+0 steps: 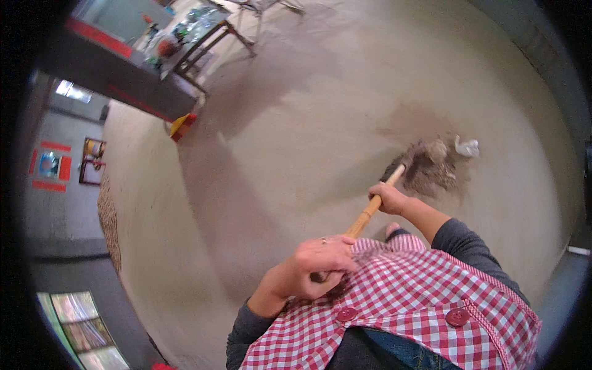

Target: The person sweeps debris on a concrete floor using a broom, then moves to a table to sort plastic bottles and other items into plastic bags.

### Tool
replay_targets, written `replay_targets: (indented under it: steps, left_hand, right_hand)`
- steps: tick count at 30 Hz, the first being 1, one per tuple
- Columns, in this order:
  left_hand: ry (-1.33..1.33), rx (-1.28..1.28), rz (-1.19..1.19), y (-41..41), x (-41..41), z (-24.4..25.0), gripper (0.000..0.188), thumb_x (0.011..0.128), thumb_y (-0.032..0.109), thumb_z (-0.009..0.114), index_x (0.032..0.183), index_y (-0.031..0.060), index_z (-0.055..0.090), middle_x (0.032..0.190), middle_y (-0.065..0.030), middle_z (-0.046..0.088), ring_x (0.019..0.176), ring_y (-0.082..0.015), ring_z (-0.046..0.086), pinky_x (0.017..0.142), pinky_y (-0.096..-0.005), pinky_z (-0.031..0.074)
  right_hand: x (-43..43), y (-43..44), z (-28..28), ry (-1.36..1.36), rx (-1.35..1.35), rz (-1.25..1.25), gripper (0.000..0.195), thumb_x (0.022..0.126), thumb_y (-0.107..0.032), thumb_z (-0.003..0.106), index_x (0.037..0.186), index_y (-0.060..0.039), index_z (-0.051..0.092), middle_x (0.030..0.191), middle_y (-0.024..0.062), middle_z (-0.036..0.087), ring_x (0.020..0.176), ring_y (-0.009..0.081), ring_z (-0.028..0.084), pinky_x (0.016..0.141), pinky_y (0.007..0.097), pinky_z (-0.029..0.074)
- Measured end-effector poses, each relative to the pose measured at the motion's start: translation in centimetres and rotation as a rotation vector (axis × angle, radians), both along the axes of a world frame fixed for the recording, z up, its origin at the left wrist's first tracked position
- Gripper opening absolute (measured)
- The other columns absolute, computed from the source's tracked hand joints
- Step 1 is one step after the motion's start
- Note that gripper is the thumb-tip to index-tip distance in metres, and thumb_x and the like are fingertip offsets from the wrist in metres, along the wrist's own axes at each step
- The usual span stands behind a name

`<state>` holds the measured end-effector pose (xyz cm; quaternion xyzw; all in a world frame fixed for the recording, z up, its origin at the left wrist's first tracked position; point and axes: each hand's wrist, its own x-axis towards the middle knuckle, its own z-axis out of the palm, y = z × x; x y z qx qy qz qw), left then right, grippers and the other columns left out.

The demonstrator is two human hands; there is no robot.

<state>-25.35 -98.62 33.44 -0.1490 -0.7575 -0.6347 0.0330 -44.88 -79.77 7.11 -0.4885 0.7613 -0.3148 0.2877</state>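
My left hand (323, 267) is wrapped around the upper end of a bamboo handle (364, 219), close to my red-and-white checked smock (393, 277). Further down the same handle, my right hand (390, 199) grips it. The handle slants away from me to a dark broom head (393, 169), which is partly hidden and hard to tell from the dirt. It touches a heap of grey-brown dust (428, 178) on the concrete floor (286, 152). A crumpled white scrap (467, 147) lies at the far right of the heap.
At the upper left, a table (217, 34) carries plastic bottles and clutter near a dark wall end (134, 83). A yellow-and-red object (182, 127) stands at the wall's foot. A brown mound (109, 222) lies along the left wall. My foot (393, 227) shows beside the handle.
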Motion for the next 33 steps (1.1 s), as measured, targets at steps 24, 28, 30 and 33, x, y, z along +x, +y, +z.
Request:
replay_targets:
  steps: [24,28,30,33]
  left_hand:
    - [0.045,-0.154,-0.308,-2.2,-29.0,4.2,0.015,0.064,0.004,0.064,0.078,0.0029,0.066,0.062,-0.0047,0.052,0.060,-0.0194,0.059,0.074,-0.0397,0.056]
    - [0.106,0.020,-0.458,-4.3,-34.1,5.9,0.010,0.071,0.006,0.062,0.078,-0.0019,0.062,0.059,-0.0078,0.053,0.057,-0.0219,0.057,0.067,-0.0425,0.055]
    - [0.156,-0.044,-0.482,-3.7,-34.0,9.7,0.011,0.075,0.007,0.061,0.076,-0.0039,0.060,0.058,-0.0090,0.053,0.054,-0.0225,0.056,0.063,-0.0437,0.055]
    - [0.148,-0.251,-0.504,-2.2,-36.2,10.4,0.009,0.072,0.005,0.062,0.075,-0.0020,0.059,0.059,-0.0080,0.052,0.055,-0.0218,0.056,0.065,-0.0424,0.055]
  right_hand:
    - [-20.0,-2.9,0.3,-0.134,-0.002,-0.174,0.021,0.069,-0.006,0.068,0.088,-0.0099,0.060,0.088,0.0100,0.062,0.092,0.0330,0.056,0.078,0.0427,0.048]
    - [-22.8,-1.9,4.5,-0.094,0.038,-0.279,0.021,0.068,-0.008,0.069,0.088,-0.0102,0.061,0.089,0.0087,0.062,0.093,0.0309,0.056,0.078,0.0431,0.048]
    - [-23.8,-5.0,6.9,-0.066,-0.049,-0.206,0.020,0.068,-0.008,0.069,0.087,-0.0101,0.061,0.088,0.0085,0.062,0.092,0.0301,0.057,0.077,0.0428,0.049]
    - [-27.0,-9.1,6.0,-0.060,-0.202,-0.240,0.020,0.068,-0.007,0.068,0.086,-0.0108,0.061,0.088,0.0082,0.062,0.089,0.0303,0.058,0.074,0.0421,0.049]
